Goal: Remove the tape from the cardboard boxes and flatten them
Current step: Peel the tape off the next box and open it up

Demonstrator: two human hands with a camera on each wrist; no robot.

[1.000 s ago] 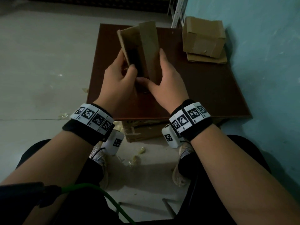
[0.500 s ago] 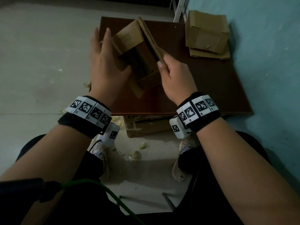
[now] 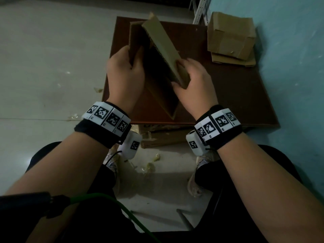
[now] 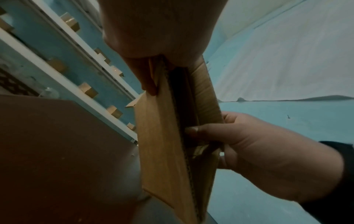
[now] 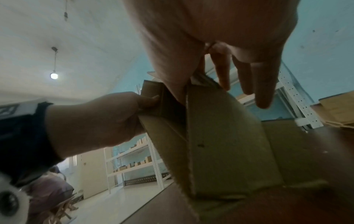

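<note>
A brown cardboard box [image 3: 163, 55], open at both ends and squeezed into a narrow sleeve, is held tilted above the dark brown board [image 3: 236, 95]. My left hand [image 3: 125, 71] grips its left panel, thumb over the edge. My right hand [image 3: 191, 79] pinches the right panel near its lower corner. In the left wrist view the box [image 4: 166, 144] runs down from my left hand [image 4: 153, 37], and the right hand [image 4: 258, 151] has its thumb inside the gap. In the right wrist view my right hand's fingers [image 5: 264, 84] lie along the outside of the box [image 5: 220, 136], and the left hand [image 5: 99, 119] holds the far panel. No tape shows on it.
A second, still-formed cardboard box [image 3: 229, 37] sits on flattened cardboard [image 3: 233, 61] at the board's far right corner, against the turquoise wall [image 3: 289, 67]. More cardboard [image 3: 157, 137] lies under the board's near edge. Tape scraps [image 3: 149, 167] litter the floor by my feet. A white shelf post [image 3: 199, 9] stands behind.
The box was turned and squeezed narrower. My left hand went from lying flat against its outside to gripping the left panel; my right hand shifted down to the right panel's lower corner.
</note>
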